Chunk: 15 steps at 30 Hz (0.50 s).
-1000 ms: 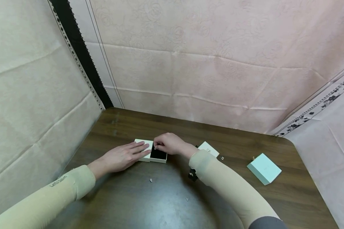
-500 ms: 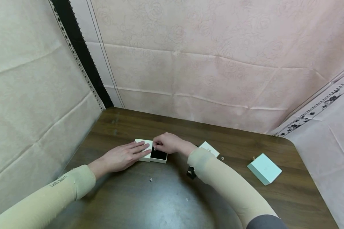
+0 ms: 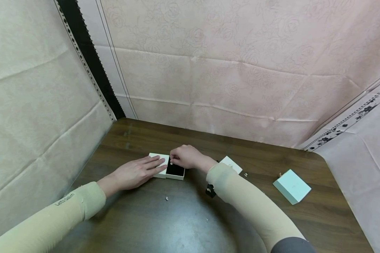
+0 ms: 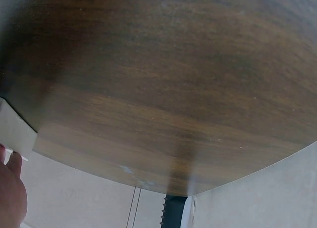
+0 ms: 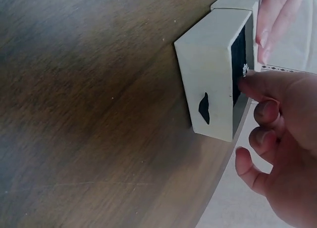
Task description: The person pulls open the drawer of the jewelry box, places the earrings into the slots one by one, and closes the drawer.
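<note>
A white drawer-style jewellery box [image 3: 175,177] with a black lining sits partly pulled out of its white sleeve [image 3: 159,156]. My left hand [image 3: 137,173] lies over the sleeve with its fingers stretched out. In the right wrist view the drawer front [image 5: 205,84] has a small black tab. Over the black lining, my right hand [image 3: 187,157] pinches a small silvery piece of jewellery [image 5: 245,69] between thumb and forefinger. Its other fingers are curled loosely. The fingertips partly hide the piece, and its exact kind cannot be told. The left wrist view catches a box corner [image 4: 15,131] beside fingers [image 4: 15,163].
On the brown table [image 3: 139,225] lie a small shiny piece [image 3: 166,199], another shiny bit [image 3: 206,220] and a third [image 3: 245,174]. A white square with lettering [image 3: 230,164] lies beyond the right forearm. Farther right stands a mint-green box [image 3: 292,186]. Cloth hangs behind.
My right hand shifts very slightly over the drawer, its fingertips lifting a little with the silvery piece. The left hand and the box stay in place.
</note>
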Motion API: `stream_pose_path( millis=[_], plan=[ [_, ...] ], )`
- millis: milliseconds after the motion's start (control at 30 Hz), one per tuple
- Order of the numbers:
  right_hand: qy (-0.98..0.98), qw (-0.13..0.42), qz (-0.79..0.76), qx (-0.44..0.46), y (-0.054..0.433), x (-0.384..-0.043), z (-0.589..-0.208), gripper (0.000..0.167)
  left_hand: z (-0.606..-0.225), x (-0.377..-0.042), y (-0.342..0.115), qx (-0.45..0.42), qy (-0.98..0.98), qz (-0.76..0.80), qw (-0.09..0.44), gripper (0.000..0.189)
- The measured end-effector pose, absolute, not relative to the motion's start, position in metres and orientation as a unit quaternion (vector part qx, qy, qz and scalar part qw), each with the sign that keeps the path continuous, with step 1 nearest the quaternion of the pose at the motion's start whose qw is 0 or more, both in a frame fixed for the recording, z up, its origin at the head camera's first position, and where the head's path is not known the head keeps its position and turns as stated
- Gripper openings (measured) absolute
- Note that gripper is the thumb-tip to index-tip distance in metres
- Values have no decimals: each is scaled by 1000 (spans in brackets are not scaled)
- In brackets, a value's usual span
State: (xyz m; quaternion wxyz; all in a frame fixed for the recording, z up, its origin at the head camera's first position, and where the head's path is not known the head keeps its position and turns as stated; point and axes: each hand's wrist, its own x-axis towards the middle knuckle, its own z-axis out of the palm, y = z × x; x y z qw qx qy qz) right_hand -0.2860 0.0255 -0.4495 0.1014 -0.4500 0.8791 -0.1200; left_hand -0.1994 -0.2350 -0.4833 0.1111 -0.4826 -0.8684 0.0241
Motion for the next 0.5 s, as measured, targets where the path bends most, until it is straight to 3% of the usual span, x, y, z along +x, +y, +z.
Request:
stream_pose_path(
  millis=[500],
  plan=[
    [889,0,-47,-455,21,-278,-458,20,-485,-200,-235,-479,-871,17,108,61]
  ],
)
